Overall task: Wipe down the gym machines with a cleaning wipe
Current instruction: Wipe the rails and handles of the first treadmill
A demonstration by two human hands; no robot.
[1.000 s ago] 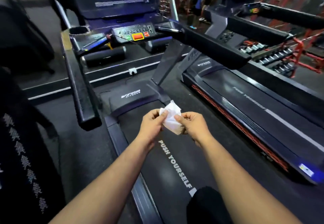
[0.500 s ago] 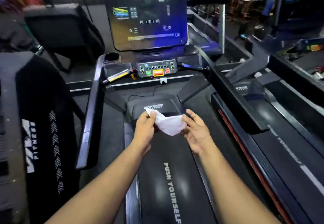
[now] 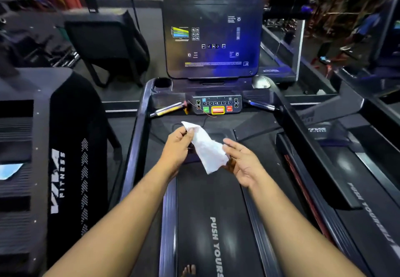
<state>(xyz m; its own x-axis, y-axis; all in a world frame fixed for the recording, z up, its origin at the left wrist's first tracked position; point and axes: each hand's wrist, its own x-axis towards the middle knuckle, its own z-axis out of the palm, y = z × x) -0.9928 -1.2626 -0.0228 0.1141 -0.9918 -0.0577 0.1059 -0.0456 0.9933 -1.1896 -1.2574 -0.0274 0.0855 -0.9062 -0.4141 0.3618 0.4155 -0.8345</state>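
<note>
A white cleaning wipe (image 3: 208,148) hangs unfolded above the black treadmill belt (image 3: 194,222). My left hand (image 3: 176,146) pinches its upper corner between thumb and fingers. My right hand (image 3: 243,162) is beside the wipe's lower edge, fingers spread, touching it at the thumb side. Straight ahead the treadmill's dark screen (image 3: 213,36) stands upright, with the button panel (image 3: 217,105) just below it. Black side handrails run along the left (image 3: 138,144) and the right (image 3: 307,146) of the belt.
A second treadmill (image 3: 368,201) lies close on the right. A black machine with white lettering (image 3: 58,179) stands on the left. Short silver grips (image 3: 168,108) flank the button panel. A bare foot (image 3: 188,271) shows at the bottom edge.
The view has swung left and up until the treadmill console sits straight ahead. The wipe has been opened out from a bunched wad, and my right hand has loosened its hold on it.
</note>
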